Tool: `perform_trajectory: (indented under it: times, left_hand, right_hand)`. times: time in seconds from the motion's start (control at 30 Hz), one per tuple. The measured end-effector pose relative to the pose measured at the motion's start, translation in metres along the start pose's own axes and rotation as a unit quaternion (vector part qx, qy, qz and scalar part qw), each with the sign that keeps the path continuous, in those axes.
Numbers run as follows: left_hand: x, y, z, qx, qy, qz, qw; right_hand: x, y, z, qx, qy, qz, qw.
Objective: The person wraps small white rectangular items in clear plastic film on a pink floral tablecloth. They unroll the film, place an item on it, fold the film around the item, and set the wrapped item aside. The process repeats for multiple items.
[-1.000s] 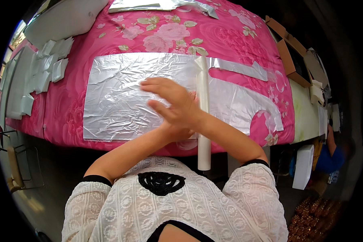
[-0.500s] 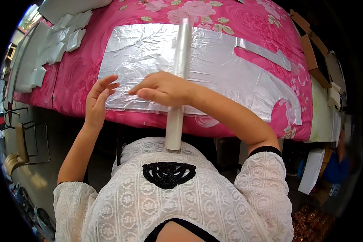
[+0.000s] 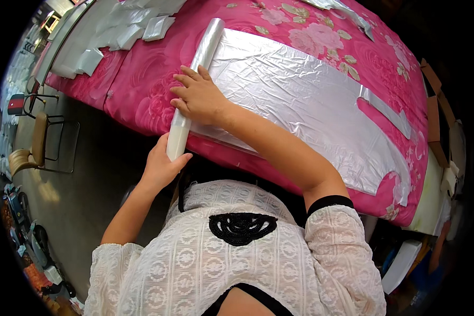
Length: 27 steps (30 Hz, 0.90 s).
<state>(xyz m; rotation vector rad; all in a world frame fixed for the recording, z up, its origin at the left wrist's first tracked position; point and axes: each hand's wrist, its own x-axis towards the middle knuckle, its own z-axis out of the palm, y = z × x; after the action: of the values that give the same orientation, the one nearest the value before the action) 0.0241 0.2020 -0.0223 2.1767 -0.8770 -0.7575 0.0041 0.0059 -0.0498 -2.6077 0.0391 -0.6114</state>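
A roll of whitish plastic film [image 3: 180,138] lies lengthwise on the left part of the pink cloth, its near end reaching past the table edge. My left hand [image 3: 160,164] is closed round that near end, thumb on the right side. My right hand [image 3: 201,99] rests on the roll farther up, palm down, with its fingers spread. From the roll a flat, crinkled, silvery translucent plastic bag [image 3: 284,95] stretches to the right. Two handle loops with a curved cutout between them form its right end.
A pink flowered cloth [image 3: 142,89] covers the table. Stacks of folded clear plastic bags [image 3: 134,31] lie at the far left. An open cardboard box [image 3: 440,131] stands beyond the right edge. A chair [image 3: 39,137] stands on the floor at left.
The roll has moved left, and the film that lay left of it no longer shows there. My left hand has come down onto its near end. My right hand has spread on the roll.
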Motion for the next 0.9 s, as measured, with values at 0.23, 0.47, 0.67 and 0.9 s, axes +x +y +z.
perform_trajectory:
  times: [0.23,0.47,0.67,0.9]
  left_hand:
    - [-0.017,-0.001,-0.014,-0.525,-0.241,-0.008,0.816]
    - [0.008,0.033,-0.002,-0.333,-0.325,-0.063,0.883]
    - [0.015,0.04,0.001,-0.399,-0.423,-0.053,0.812]
    - [0.013,0.028,0.021,-0.298,-0.33,-0.152,0.883]
  right_hand:
    - [0.013,-0.016,-0.049,0.547,0.27,0.236,0.756]
    - [-0.012,0.003,-0.077,0.66,0.226,0.308,0.647]
    - [-0.046,0.008,-0.079,0.698,0.279,0.353,0.558]
    - [-0.075,0.02,-0.073,0.671,0.266,0.39,0.572]
